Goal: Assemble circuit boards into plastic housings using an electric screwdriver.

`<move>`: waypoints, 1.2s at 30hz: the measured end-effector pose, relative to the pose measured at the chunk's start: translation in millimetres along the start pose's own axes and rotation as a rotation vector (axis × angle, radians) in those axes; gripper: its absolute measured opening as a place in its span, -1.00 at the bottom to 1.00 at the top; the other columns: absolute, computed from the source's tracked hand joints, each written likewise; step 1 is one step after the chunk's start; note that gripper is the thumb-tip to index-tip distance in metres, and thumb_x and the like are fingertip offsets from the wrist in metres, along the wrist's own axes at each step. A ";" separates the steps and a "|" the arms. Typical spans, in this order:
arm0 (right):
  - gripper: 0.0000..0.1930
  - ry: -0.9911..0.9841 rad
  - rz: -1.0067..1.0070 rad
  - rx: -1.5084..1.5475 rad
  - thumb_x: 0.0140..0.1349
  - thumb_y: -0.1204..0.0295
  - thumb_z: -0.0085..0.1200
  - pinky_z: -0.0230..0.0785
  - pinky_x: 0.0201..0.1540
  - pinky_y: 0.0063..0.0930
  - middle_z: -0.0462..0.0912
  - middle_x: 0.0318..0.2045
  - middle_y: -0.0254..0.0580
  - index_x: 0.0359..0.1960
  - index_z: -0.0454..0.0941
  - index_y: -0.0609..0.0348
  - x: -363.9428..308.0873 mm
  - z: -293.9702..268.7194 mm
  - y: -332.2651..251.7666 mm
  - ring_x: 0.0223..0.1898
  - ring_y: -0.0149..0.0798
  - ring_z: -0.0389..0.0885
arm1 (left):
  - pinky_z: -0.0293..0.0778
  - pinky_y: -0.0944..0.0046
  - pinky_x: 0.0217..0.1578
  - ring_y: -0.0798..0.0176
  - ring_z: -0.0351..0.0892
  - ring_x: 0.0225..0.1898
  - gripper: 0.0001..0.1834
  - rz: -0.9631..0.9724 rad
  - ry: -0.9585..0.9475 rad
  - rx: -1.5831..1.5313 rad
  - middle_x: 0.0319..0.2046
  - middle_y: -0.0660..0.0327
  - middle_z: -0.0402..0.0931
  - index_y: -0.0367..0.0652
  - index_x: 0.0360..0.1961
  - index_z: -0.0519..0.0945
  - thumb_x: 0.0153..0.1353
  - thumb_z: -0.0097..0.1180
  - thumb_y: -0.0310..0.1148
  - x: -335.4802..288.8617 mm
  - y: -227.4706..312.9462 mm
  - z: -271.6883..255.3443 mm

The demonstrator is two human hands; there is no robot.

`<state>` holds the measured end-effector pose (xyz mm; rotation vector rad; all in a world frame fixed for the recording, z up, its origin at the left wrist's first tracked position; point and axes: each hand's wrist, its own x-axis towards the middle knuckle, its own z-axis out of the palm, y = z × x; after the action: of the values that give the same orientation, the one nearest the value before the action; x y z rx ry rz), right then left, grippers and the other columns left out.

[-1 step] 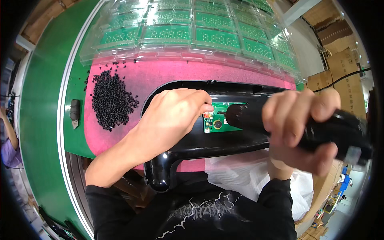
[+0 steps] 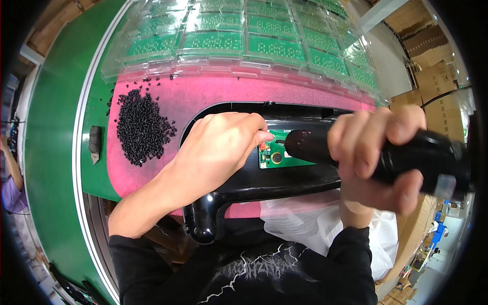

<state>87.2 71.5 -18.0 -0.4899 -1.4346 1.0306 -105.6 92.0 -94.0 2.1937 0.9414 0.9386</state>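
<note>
Your right hand (image 2: 368,152) and the black driver (image 2: 432,157) it encircles sit slightly farther left than before. Your left hand (image 2: 223,137) has thumb and fingertip together above the green circuit board (image 2: 275,150) inside the black housing (image 2: 284,181); whether they pinch anything, cannot tell.

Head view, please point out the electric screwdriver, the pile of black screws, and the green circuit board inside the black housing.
Electric screwdriver (image 2: 311,146), head view: on its front barrel.
Pile of black screws (image 2: 142,127), head view: middle of the heap.
Green circuit board (image 2: 294,160), head view: on its lower part.
</note>
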 end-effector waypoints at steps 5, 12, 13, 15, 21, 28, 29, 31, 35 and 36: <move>-0.54 0.088 0.111 -0.122 0.21 0.02 0.10 0.28 -0.48 -0.44 0.40 -0.62 -0.34 -0.14 0.28 0.12 -0.7 2.1 10.4 -0.65 -0.39 0.35 | 0.39 -0.02 -0.45 -0.19 0.51 -0.48 -0.80 -0.137 -0.006 0.063 -0.56 -0.06 0.46 -0.33 -0.43 0.48 0.25 0.14 -0.41 2.8 11.4 -2.7; -0.56 -0.022 0.149 -0.091 0.22 0.04 0.08 0.27 -0.52 -0.45 0.38 -0.65 -0.33 -0.19 0.26 0.15 5.4 0.1 22.4 -0.68 -0.39 0.34 | 0.38 -0.05 -0.40 -0.20 0.51 -0.40 -0.82 -0.092 -0.018 0.066 -0.50 -0.08 0.45 -0.35 -0.42 0.47 0.24 0.12 -0.44 -2.2 2.9 -2.0; -0.57 -0.027 0.147 -0.101 0.22 0.06 0.10 0.28 -0.53 -0.45 0.37 -0.65 -0.33 -0.21 0.26 0.15 7.6 2.5 23.7 -0.68 -0.40 0.33 | 0.39 -0.05 -0.39 -0.21 0.51 -0.38 -0.83 -0.049 -0.011 0.038 -0.49 -0.08 0.46 -0.36 -0.41 0.47 0.23 0.12 -0.45 -3.4 0.1 -0.9; -0.56 -0.070 0.146 -0.121 0.22 0.06 0.12 0.28 -0.53 -0.45 0.37 -0.66 -0.33 -0.22 0.26 0.16 12.1 3.0 27.6 -0.68 -0.41 0.32 | 0.43 -0.03 -0.42 -0.18 0.54 -0.41 -0.83 0.003 -0.008 0.088 -0.51 -0.06 0.48 -0.34 -0.45 0.46 0.23 0.12 -0.46 -4.1 -2.9 -0.7; -0.54 -0.126 0.124 -0.113 0.21 0.08 0.18 0.26 -0.56 -0.50 0.37 -0.67 -0.33 -0.17 0.29 0.19 13.3 3.9 39.6 -0.68 -0.43 0.31 | 0.45 -0.04 -0.38 -0.18 0.55 -0.39 -0.80 -0.083 -0.086 0.159 -0.50 -0.05 0.50 -0.33 -0.44 0.48 0.22 0.14 -0.40 -0.7 6.8 -4.4; -0.60 0.006 0.094 0.168 0.26 0.05 0.01 0.23 -0.50 -0.49 0.37 -0.60 -0.41 -0.15 0.32 0.13 4.1 -9.6 18.9 -0.66 -0.45 0.30 | 0.44 -0.02 -0.34 -0.14 0.55 -0.36 -0.74 -0.017 -0.188 0.040 -0.48 0.00 0.51 -0.30 -0.41 0.52 0.21 0.17 -0.28 1.2 3.4 -3.5; -0.61 0.008 0.074 0.205 0.27 0.05 0.00 0.24 -0.48 -0.50 0.38 -0.60 -0.42 -0.15 0.32 0.12 5.5 -11.4 11.6 -0.65 -0.48 0.31 | 0.44 -0.02 -0.34 -0.14 0.55 -0.36 -0.74 -0.018 -0.190 0.038 -0.48 0.00 0.51 -0.30 -0.41 0.52 0.21 0.17 -0.28 2.1 3.0 -2.3; -0.62 0.014 0.035 0.277 0.28 0.06 -0.01 0.24 -0.45 -0.53 0.38 -0.58 -0.44 -0.15 0.33 0.12 7.1 -13.3 0.5 -0.63 -0.51 0.32 | 0.45 0.05 -0.39 -0.08 0.55 -0.41 -0.77 0.173 -0.103 -0.021 -0.51 0.05 0.50 -0.29 -0.40 0.53 0.13 0.26 -0.33 5.1 1.8 -0.1; -0.63 0.050 -0.011 0.429 0.27 0.10 0.02 0.25 -0.44 -0.55 0.38 -0.59 -0.43 -0.16 0.33 0.14 5.1 -15.4 -6.9 -0.62 -0.50 0.34 | 0.46 0.13 -0.44 0.00 0.56 -0.44 -0.79 0.245 -0.036 -0.111 -0.52 0.10 0.50 -0.28 -0.38 0.54 0.04 0.32 -0.42 4.0 -0.8 3.5; -0.64 0.071 -0.017 0.452 0.27 0.11 0.03 0.25 -0.44 -0.55 0.38 -0.59 -0.43 -0.16 0.33 0.14 3.9 -15.3 -6.5 -0.62 -0.50 0.34 | 0.47 0.18 -0.45 0.04 0.57 -0.45 -0.79 0.241 0.000 -0.171 -0.52 0.11 0.52 -0.29 -0.39 0.56 0.03 0.34 -0.44 3.2 -1.5 4.1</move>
<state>102.8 75.9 -12.5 -0.1823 -1.0956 1.2666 -101.4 94.4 -96.3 2.1909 0.5800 1.0861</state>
